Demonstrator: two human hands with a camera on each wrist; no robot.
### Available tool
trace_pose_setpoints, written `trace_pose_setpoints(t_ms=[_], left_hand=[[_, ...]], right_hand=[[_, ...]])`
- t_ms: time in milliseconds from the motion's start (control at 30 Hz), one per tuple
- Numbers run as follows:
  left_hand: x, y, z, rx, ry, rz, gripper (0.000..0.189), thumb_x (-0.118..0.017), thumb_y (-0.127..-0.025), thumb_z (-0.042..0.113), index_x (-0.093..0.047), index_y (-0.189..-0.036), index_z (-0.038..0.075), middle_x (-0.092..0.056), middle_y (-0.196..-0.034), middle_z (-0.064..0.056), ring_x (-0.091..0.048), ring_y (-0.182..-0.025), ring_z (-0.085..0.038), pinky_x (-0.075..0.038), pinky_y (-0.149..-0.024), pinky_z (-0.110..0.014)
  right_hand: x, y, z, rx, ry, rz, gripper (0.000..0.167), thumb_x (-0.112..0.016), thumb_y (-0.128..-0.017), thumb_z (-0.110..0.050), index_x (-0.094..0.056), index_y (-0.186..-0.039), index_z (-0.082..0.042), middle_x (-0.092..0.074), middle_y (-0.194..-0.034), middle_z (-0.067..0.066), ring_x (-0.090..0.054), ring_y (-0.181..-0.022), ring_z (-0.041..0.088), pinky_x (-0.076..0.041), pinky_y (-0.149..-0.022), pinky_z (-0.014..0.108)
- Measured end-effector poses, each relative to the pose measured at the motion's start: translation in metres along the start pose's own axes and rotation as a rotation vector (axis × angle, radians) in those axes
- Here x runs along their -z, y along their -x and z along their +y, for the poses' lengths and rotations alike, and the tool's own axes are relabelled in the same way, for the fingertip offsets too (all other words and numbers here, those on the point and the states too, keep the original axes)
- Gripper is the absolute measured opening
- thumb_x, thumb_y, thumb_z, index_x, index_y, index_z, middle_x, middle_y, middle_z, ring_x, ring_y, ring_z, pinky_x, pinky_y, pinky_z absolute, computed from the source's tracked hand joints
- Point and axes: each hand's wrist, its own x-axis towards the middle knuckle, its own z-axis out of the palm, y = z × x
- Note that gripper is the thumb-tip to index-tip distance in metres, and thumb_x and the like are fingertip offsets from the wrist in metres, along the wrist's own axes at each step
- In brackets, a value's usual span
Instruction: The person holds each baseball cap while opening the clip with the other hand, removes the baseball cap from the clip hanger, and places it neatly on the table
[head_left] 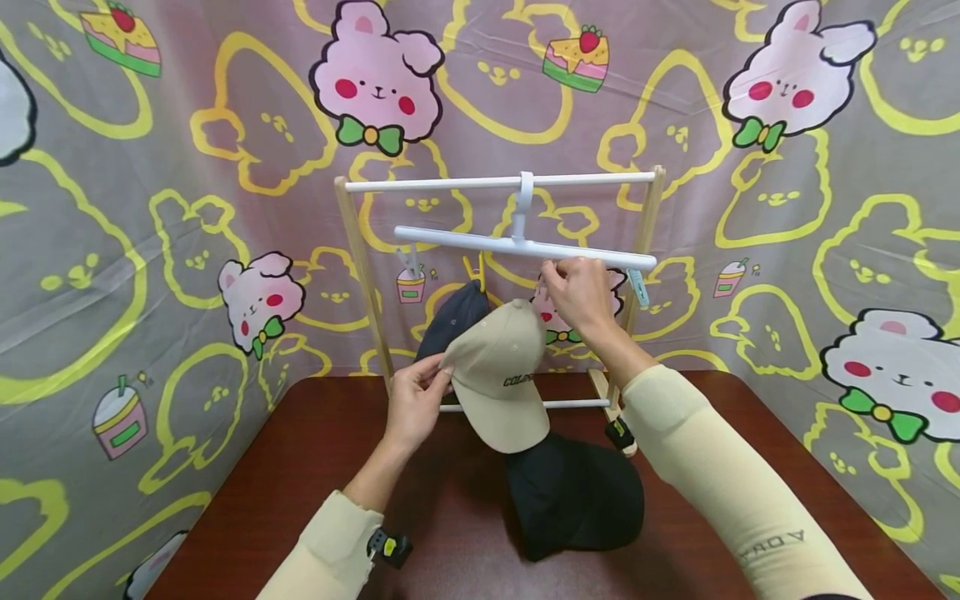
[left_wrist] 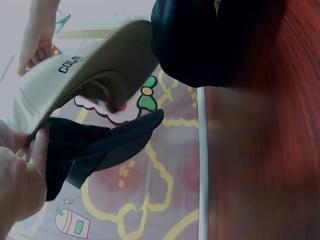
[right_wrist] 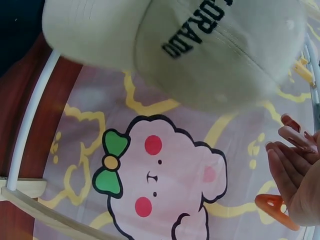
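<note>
A beige baseball cap (head_left: 498,346) with dark lettering hangs tilted in the middle, brim pointing down. My left hand (head_left: 416,400) pinches its left edge between thumb and fingers, as the left wrist view also shows. Above the cap's right side, my right hand (head_left: 581,292) has curled fingers just under the bar of a pale hanger (head_left: 465,242), pinching what looks like a small clip, mostly hidden by the fingers. Beside that hand an orange clip (right_wrist: 275,207) shows in the right wrist view. Behind the beige cap a dark navy cap (head_left: 453,321) hangs from a yellow clip (head_left: 476,271).
The hanger hooks over the white top rail (head_left: 435,183) of a wooden-sided rack (head_left: 356,258). A teal clip (head_left: 637,287) hangs at its right end, a pale clip (head_left: 410,262) at its left. A black cap (head_left: 581,496) lies in front on the brown table (head_left: 255,508).
</note>
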Motion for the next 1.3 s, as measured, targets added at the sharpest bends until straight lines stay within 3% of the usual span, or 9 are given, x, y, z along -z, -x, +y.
trace_pose_setpoints(t_ms=[167, 500, 600, 700, 900, 1067, 1300], left_hand=[[0.005, 0.002, -0.002, -0.006, 0.003, 0.034, 0.018, -0.067, -0.095, -0.004, -0.074, -0.112, -0.009, -0.075, -0.1, -0.025, -0.073, -0.083, -0.017, -0.059, -0.069, -0.021], [0.023, 0.008, 0.016, -0.04, -0.11, 0.092, 0.018, -0.065, -0.094, -0.011, -0.071, -0.11, -0.015, -0.073, -0.098, -0.03, -0.073, -0.084, -0.037, -0.057, -0.066, -0.015], [0.032, 0.008, 0.014, -0.047, -0.132, 0.12, 0.018, -0.066, -0.094, -0.011, -0.072, -0.11, -0.015, -0.073, -0.096, -0.03, -0.073, -0.081, -0.032, -0.056, -0.064, -0.014], [0.038, 0.007, 0.002, -0.053, -0.154, 0.131, 0.018, -0.068, -0.094, -0.006, -0.074, -0.11, -0.011, -0.075, -0.095, -0.026, -0.073, -0.076, -0.024, -0.055, -0.063, -0.013], [0.042, 0.014, -0.013, -0.063, -0.155, 0.118, 0.018, -0.07, -0.096, 0.001, -0.077, -0.111, -0.003, -0.076, -0.098, -0.021, -0.073, -0.075, -0.013, -0.056, -0.064, -0.015], [0.038, 0.024, -0.019, -0.033, -0.14, 0.081, 0.018, -0.069, -0.096, 0.001, -0.077, -0.112, -0.001, -0.077, -0.101, -0.018, -0.074, -0.084, -0.016, -0.058, -0.069, -0.018], [0.021, 0.04, -0.027, 0.034, -0.077, 0.002, 0.019, -0.067, -0.097, -0.001, -0.076, -0.113, -0.003, -0.076, -0.106, -0.018, -0.074, -0.092, -0.023, -0.061, -0.073, -0.026]], right_hand=[[0.001, 0.001, 0.006, -0.008, 0.005, -0.001, 0.05, -0.059, -0.098, -0.018, -0.067, -0.049, -0.011, -0.045, -0.04, -0.002, -0.035, -0.035, 0.011, -0.023, -0.036, 0.027], [0.003, 0.003, 0.008, -0.076, 0.041, 0.02, 0.049, -0.069, -0.094, -0.033, -0.068, -0.049, -0.015, -0.057, -0.045, -0.001, -0.048, -0.042, 0.018, -0.032, -0.043, 0.033], [0.004, 0.004, 0.009, -0.087, 0.044, 0.034, 0.041, -0.07, -0.095, -0.035, -0.073, -0.06, -0.013, -0.065, -0.055, 0.0, -0.056, -0.05, 0.019, -0.038, -0.049, 0.033], [0.003, 0.006, 0.01, -0.085, -0.004, 0.054, 0.035, -0.07, -0.096, -0.033, -0.073, -0.072, -0.008, -0.07, -0.065, 0.004, -0.061, -0.059, 0.021, -0.044, -0.057, 0.033], [0.002, 0.008, 0.011, -0.047, -0.095, 0.043, 0.029, -0.067, -0.101, -0.026, -0.074, -0.086, -0.003, -0.075, -0.076, 0.01, -0.07, -0.069, 0.023, -0.053, -0.064, 0.036], [0.002, 0.01, 0.011, -0.036, -0.103, 0.036, 0.026, -0.064, -0.102, -0.021, -0.075, -0.088, -0.003, -0.075, -0.076, 0.009, -0.067, -0.065, 0.022, -0.05, -0.059, 0.034], [0.001, 0.012, 0.013, -0.047, -0.089, 0.02, 0.027, -0.064, -0.103, -0.023, -0.074, -0.087, -0.004, -0.073, -0.073, 0.009, -0.06, -0.061, 0.02, -0.045, -0.057, 0.033]])
